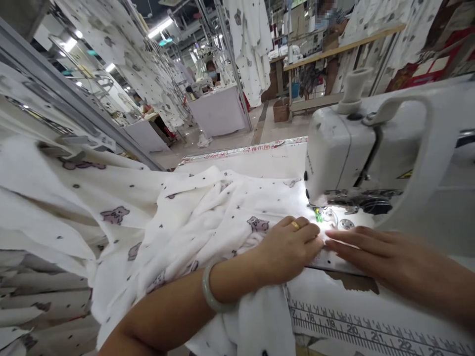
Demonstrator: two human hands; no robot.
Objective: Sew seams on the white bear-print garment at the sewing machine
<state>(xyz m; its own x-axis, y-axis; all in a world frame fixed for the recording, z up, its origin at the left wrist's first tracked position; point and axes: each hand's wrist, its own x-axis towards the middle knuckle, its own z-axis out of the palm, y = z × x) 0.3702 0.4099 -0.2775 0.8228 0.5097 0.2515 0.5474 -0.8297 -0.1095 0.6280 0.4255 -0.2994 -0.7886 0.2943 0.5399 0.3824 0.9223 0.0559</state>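
I see my left hand [287, 247] pressing the white cloth [208, 222] flat beside the sewing machine [334, 148]; my right hand [374, 254] lies open. The needle seems lost in glare; the surface's ruler [371, 329] reads 17–22.

white bear-print fabric [208, 217] | bunched, crumpled | on sewing table, edge under needle

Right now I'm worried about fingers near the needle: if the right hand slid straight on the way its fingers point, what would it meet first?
Probably the left hand: the right hand points at its fingertips, nearly touching.
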